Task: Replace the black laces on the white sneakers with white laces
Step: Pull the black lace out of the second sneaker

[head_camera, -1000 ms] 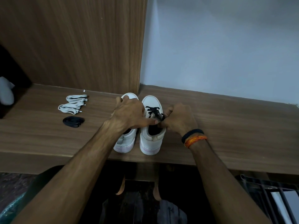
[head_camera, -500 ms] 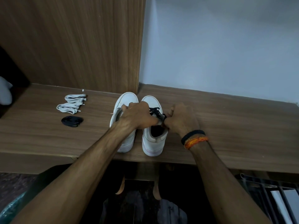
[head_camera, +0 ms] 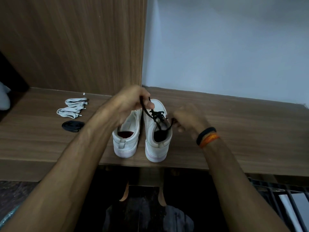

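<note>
Left hand (head_camera: 132,102) now raised, black lace (head_camera: 157,117) drawn up.

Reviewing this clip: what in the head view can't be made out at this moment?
- Toe of the left sneaker: hidden behind the left hand, so whether it has any lace is unclear.
- Right hand: motion-blurred; its grip on the black lace is hard to read.
- White object at the left edge: cut off by the frame, unidentifiable.
- White laces: too small to count.

Wooden shelf (head_camera: 234,131), wood-grain panel (head_camera: 75,44) behind left, pale wall (head_camera: 225,47) right, dark floor (head_camera: 15,195) below.
</note>
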